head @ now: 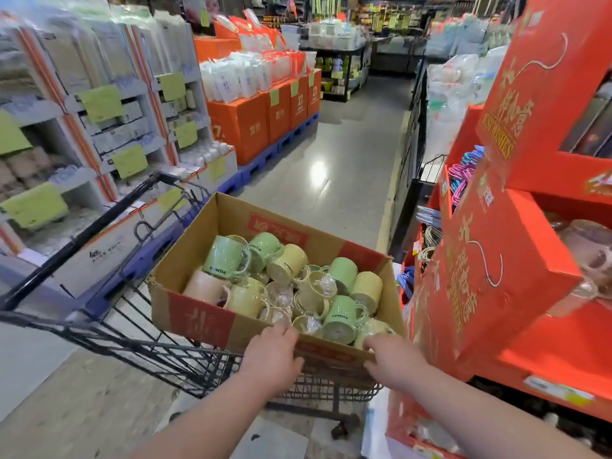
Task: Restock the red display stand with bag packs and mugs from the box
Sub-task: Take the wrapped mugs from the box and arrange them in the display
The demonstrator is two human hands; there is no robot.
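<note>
Brown corrugated cardboard box with red printed panels sits open across the top of a black wire shopping cart, in the near middle of a shop aisle. It hides most of the cart's basket. Inside lies a jumbled heap of glazed mugs in green, pale yellow and pink, each wrapped in clear film. The film's glare makes the lower ones hard to tell apart, and whatever lies under the heap is out of sight.

Just right of the box stands the tall red cardboard display stand with gold lettering, cut off by the right edge. On its shelves are rounded things under shiny wrap, too blurred to name. Farther along that side hang purple and blue looped items; hangers or handles, I cannot tell.

Both hands grip the box's near wall. The left hand has its fingers curled over the rim, with the tips hidden inside and the thumb pressed on the outer face. The right hand, nearer the right corner, is hooked the same way, its fingertips lost among the nearest mugs and its thumb on the outside.

Far left, orange cartons on blue pallets carry white packs, their print unreadable.
</note>
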